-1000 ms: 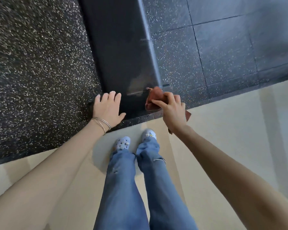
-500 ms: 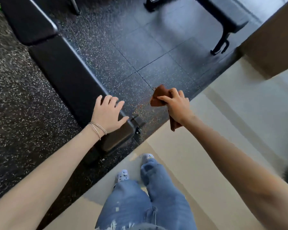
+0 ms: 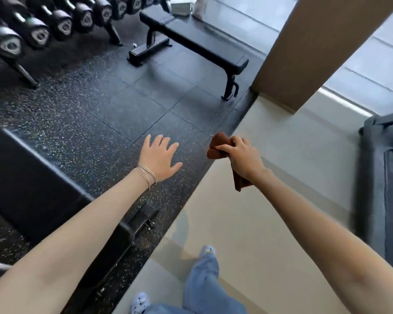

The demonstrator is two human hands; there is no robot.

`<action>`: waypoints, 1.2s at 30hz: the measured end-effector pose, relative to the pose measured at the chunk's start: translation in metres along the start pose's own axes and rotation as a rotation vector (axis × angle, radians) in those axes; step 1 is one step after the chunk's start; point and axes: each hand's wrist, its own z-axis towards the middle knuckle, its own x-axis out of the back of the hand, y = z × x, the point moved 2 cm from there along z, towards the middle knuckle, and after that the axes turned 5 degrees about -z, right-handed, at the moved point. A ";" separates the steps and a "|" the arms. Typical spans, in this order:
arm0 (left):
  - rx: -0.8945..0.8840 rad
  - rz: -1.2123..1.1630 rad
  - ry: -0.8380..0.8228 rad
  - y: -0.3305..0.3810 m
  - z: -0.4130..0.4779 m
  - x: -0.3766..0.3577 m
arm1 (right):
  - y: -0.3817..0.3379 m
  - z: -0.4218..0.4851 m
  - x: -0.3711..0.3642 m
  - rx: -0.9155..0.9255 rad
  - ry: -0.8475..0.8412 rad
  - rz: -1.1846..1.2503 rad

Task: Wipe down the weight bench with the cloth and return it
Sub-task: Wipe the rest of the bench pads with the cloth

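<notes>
Here, the person stands at the seam where the black speckled rubber floor (image 3: 104, 103) meets the pale floor (image 3: 288, 168), both bare arms stretched out ahead. The right hand (image 3: 245, 158) grips the rust-brown cloth (image 3: 214, 154): its fingers (image 3: 224, 148) are curled tight round the bunched fabric, one wad pushing out past the thumb side and a loose tail hanging below the wrist. The cloth is up in the air over that floor seam, well apart from the weight bench (image 3: 34, 177), touching nothing but the hand. The left hand (image 3: 159, 158) holds nothing; it is palm down with the fingers straight and fanned apart, hovering above the rubber floor just past the bench's end. A few thin bracelets (image 3: 148, 176) ring that wrist, and the left forearm crosses over the foot end of the bench. The weight bench itself is a long black padded one, lying low at the left and running off toward the left edge of the view, with its metal foot bracket (image 3: 145, 217) showing beneath the forearm. Farther off a second flat bench (image 3: 197, 38) stands on the rubber floor, and beyond it a row of black dumbbells (image 3: 39, 28) sits on a rack. A tan pillar (image 3: 315, 48) rises at the right. Below, blue jeans (image 3: 203, 284) and pale clogs (image 3: 140, 301) show on the pale floor.
</notes>
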 end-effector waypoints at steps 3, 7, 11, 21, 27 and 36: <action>0.005 -0.001 0.019 0.029 0.049 0.013 | 0.055 0.021 0.005 -0.022 0.000 0.010; 0.014 0.021 0.040 0.068 0.112 0.024 | 0.125 0.051 0.012 -0.015 0.023 0.005; 0.035 0.006 0.069 0.097 0.167 0.035 | 0.179 0.083 0.016 0.000 0.050 0.013; 0.054 0.023 0.060 0.098 0.307 0.036 | 0.253 0.186 0.007 -0.011 0.038 0.063; -0.008 -0.004 0.057 0.080 0.419 0.045 | 0.301 0.280 0.026 -0.080 0.043 0.065; -0.110 0.014 0.085 0.063 0.570 0.061 | 0.360 0.394 0.031 -0.171 0.016 0.103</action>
